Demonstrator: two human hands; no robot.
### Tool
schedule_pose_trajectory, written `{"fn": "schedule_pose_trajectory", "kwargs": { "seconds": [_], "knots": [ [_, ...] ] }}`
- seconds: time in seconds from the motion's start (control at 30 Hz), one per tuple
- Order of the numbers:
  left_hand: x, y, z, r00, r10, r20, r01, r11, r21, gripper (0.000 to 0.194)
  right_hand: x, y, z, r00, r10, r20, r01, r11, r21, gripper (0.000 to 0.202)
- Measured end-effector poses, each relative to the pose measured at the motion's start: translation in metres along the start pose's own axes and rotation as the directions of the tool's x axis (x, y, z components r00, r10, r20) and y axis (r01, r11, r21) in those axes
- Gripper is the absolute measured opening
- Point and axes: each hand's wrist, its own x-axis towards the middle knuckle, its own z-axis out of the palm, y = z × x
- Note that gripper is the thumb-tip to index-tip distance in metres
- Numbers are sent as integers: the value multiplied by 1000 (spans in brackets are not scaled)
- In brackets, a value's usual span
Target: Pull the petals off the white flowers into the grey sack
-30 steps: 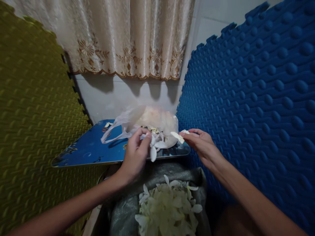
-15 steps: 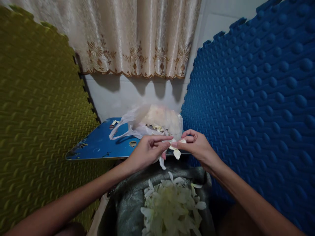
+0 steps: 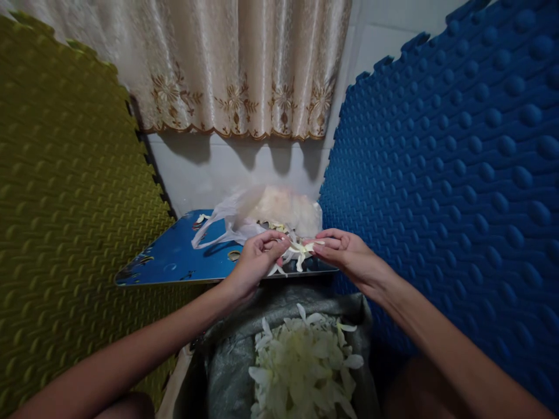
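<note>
A white flower with long petals (image 3: pixel 301 249) hangs between my two hands over the near edge of a blue board. My left hand (image 3: pixel 263 253) pinches its left side, with more white petals under the fingers. On its right side my right hand (image 3: pixel 338 247) grips a petal between thumb and fingers. Just behind the hands lies a translucent plastic bag (image 3: pixel 279 209) with pale pieces at its mouth. Below, a pile of white flowers (image 3: pixel 303 366) fills an open grey-green sack (image 3: pixel 229 372).
The blue board (image 3: pixel 174 256) carries a small petal piece at its back left. A yellow-green foam mat (image 3: pixel 78 203) stands at the left, a blue foam mat (image 3: pixel 454 174) at the right. A beige curtain (image 3: pixel 244 64) hangs against the tiled wall.
Both hands have shifted slightly, and the gap between their fingertips is wider. The flower now shows more fully between them. The view has moved a little.
</note>
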Motion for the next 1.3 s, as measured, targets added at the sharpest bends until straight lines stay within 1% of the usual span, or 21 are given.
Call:
{"fn": "schedule_pose_trajectory", "kwargs": {
  "seconds": [0.1,0.17,0.23,0.3,0.37,0.47,0.53,0.6,0.67,0.7,0.77,0.87,0.93,1.0,1.07,1.1,1.17,1.23,1.3],
  "knots": [
    [4,-3,0,999,5,-49,-6,1000,-22,28,3,1,-2,990,-4,-140,4,1000,2,27],
    [8,-3,-2,995,24,-98,-27,999,-26,29,6,2,-6,977,-33,-212,32,999,-9,25],
    [11,-1,-4,993,37,-115,-38,999,-5,29,8,1,-12,967,-63,-245,55,998,-40,26],
    [12,1,-6,994,42,-96,-37,998,44,27,9,0,-16,965,-85,-250,68,995,-78,30],
    [9,4,-5,995,54,-79,-45,993,106,22,8,-1,-18,967,-117,-229,90,988,-124,32],
    [2,9,-3,992,89,-84,-73,981,177,11,5,-2,-15,978,-153,-141,119,967,-225,29],
    [-4,12,-2,988,139,-72,-117,963,244,13,2,-2,-11,988,-139,-61,116,952,-284,25],
    [-9,16,0,978,208,16,-200,911,361,15,0,-2,-7,994,-105,7,102,946,-307,20],
    [-13,18,2,958,244,152,-287,839,462,14,-1,-2,-3,995,-86,57,99,944,-314,16],
    [-14,18,3,948,242,207,-314,818,481,14,-1,-2,-2,994,-80,70,98,944,-314,15],
    [-15,18,5,942,212,258,-314,829,463,18,-1,-3,-2,995,-79,68,97,945,-313,13],
    [-13,13,7,950,176,259,-274,866,418,30,-2,-3,-2,995,-85,46,95,947,-308,13],
    [-11,8,7,955,180,235,-265,874,408,29,-3,-3,-3,995,-89,56,101,949,-297,14],
    [-11,4,7,955,227,191,-288,862,417,25,-3,-3,-3,995,-69,79,88,958,-274,16],
    [-13,2,7,939,311,149,-344,817,463,21,-3,-4,-2,995,-24,98,47,971,-236,19],
    [-14,1,7,922,361,142,-381,775,503,19,-3,-4,-2,995,2,102,21,976,-219,20],
    [-16,0,6,876,451,170,-459,671,582,16,-3,-4,-1,994,35,102,-14,978,-206,22],
    [-17,0,6,844,492,214,-508,601,618,15,-2,-4,0,994,38,104,-14,974,-227,23],
    [-15,-1,5,843,488,228,-514,604,608,16,-2,-4,-1,995,24,99,3,965,-261,21]
  ]
}}
